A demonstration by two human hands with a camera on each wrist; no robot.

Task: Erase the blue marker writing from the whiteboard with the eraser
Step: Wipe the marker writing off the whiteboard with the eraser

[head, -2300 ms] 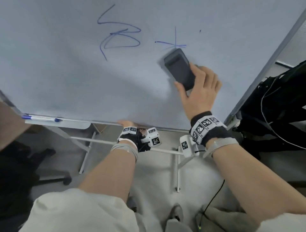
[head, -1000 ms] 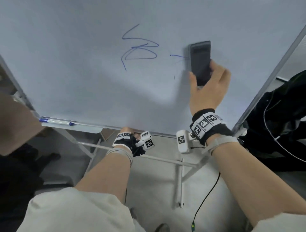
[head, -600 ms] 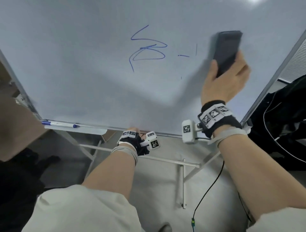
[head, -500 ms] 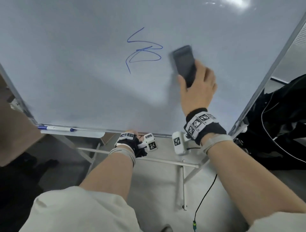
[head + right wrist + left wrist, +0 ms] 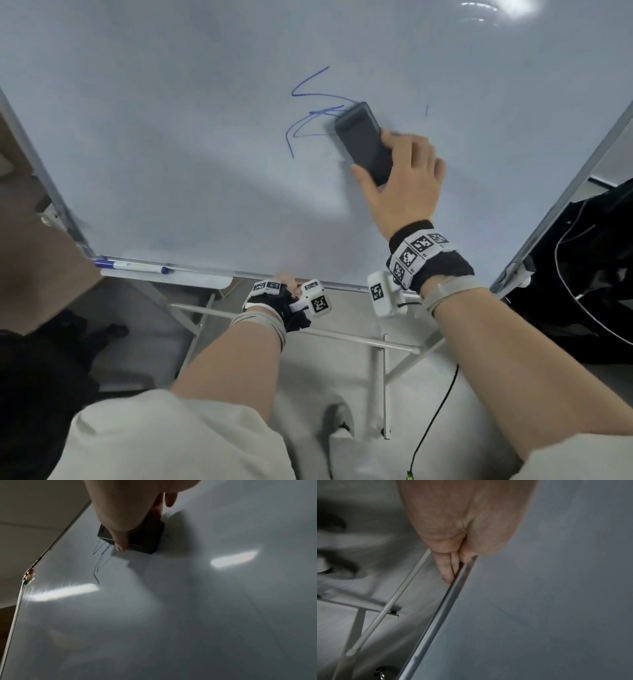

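Note:
A whiteboard (image 5: 171, 137) on a stand fills the upper head view. Blue marker writing (image 5: 308, 113), a looping scribble, sits at its middle, and a short blue tick (image 5: 426, 110) lies to the right. My right hand (image 5: 400, 178) grips a dark eraser (image 5: 363, 140) flat against the board, over the scribble's right end. In the right wrist view the eraser (image 5: 145, 538) lies under my thumb with blue lines (image 5: 99, 561) trailing from it. My left hand (image 5: 287, 284) grips the board's bottom frame edge (image 5: 447, 604), fingers (image 5: 447, 569) curled behind it.
A blue marker (image 5: 130, 266) lies on the tray (image 5: 205, 282) at the board's lower left. White stand legs (image 5: 376, 342) cross the floor below. A black bag with cables (image 5: 582, 267) sits to the right of the board. A brown surface (image 5: 30, 267) lies at the left.
The right hand swept the eraser right, then back left, wiping away the cross-shaped mark. The eraser now covers the scribble's right end. The left hand stayed on the bottom edge.

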